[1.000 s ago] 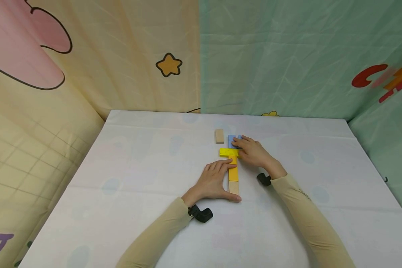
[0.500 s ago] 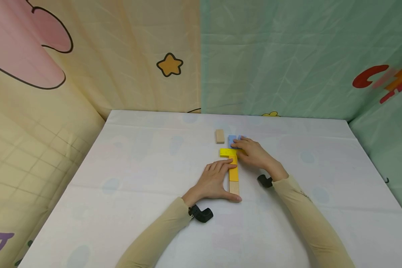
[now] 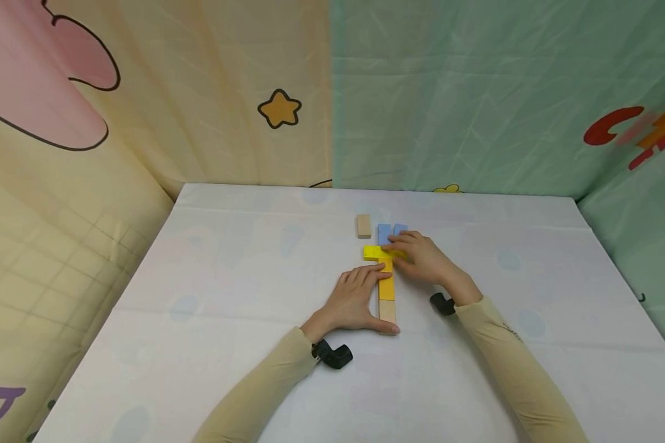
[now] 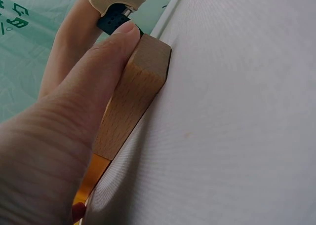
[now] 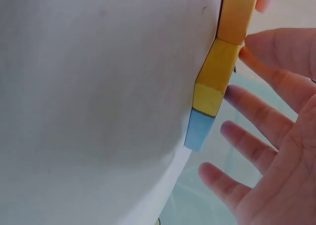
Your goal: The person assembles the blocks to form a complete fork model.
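Observation:
Wooden blocks form a T shape in the head view. Its stem has a plain wood block (image 3: pixel 387 310) at the near end and an orange-yellow block (image 3: pixel 386 287) beyond it. A bright yellow block (image 3: pixel 372 253) lies crosswise on top of the stem, and two blue blocks (image 3: pixel 384 232) stand side by side past it. My left hand (image 3: pixel 350 301) rests along the stem, thumb on the plain block, fingertips over the orange-yellow one. Spread and fairly straight, the fingers of my right hand (image 3: pixel 421 257) touch the yellow block, covering its right part.
A second plain wood block (image 3: pixel 363 226) lies alone to the left of the blue ones. Everything is on a white-covered table (image 3: pixel 199 264), backed by printed curtains (image 3: pixel 449 92). Black wrist cameras (image 3: pixel 334 355) sit on both wrists.
My right hand has drawn slightly back toward me and right, off the blue blocks and onto the yellow one, exposing more of the blue. My left hand and the blocks have stayed put.

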`<state>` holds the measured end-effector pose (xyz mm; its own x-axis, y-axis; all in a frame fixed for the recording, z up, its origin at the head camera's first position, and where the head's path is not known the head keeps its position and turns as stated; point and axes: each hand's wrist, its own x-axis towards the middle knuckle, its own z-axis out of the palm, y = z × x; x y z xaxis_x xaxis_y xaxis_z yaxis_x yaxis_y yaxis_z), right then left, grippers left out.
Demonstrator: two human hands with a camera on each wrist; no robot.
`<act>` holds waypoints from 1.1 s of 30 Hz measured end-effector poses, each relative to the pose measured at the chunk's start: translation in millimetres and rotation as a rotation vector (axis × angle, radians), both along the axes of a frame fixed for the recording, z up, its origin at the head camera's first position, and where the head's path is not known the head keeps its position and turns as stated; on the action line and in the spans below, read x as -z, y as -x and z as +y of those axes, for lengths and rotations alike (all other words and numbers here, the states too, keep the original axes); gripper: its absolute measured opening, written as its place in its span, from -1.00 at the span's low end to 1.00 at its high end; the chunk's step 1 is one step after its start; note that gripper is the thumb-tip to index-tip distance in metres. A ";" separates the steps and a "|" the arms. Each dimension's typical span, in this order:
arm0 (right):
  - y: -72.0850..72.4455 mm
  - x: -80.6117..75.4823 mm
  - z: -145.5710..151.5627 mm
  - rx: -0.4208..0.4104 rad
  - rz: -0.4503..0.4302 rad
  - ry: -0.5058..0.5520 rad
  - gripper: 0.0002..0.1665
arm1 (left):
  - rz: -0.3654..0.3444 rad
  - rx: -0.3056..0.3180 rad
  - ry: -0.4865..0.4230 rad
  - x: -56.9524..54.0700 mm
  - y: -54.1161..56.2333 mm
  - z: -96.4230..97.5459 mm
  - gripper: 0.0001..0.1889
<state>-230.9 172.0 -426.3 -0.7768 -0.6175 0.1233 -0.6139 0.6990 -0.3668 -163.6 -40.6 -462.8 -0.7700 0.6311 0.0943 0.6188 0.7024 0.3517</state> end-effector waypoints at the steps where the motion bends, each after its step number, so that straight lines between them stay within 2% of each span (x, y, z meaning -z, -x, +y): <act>1: -0.2 -0.1 0.4 -0.005 0.000 0.002 -0.58 | -0.001 0.000 -0.001 -0.2 0.0 0.1 0.10; 11: 0.0 -2.8 2.5 -0.028 -0.012 -0.021 -0.53 | -0.001 0.001 0.003 -0.3 0.3 0.7 0.11; 33: -1.0 -12.2 -3.4 0.018 -0.037 -0.071 -0.51 | 0.000 0.001 -0.011 0.9 -0.1 0.4 0.10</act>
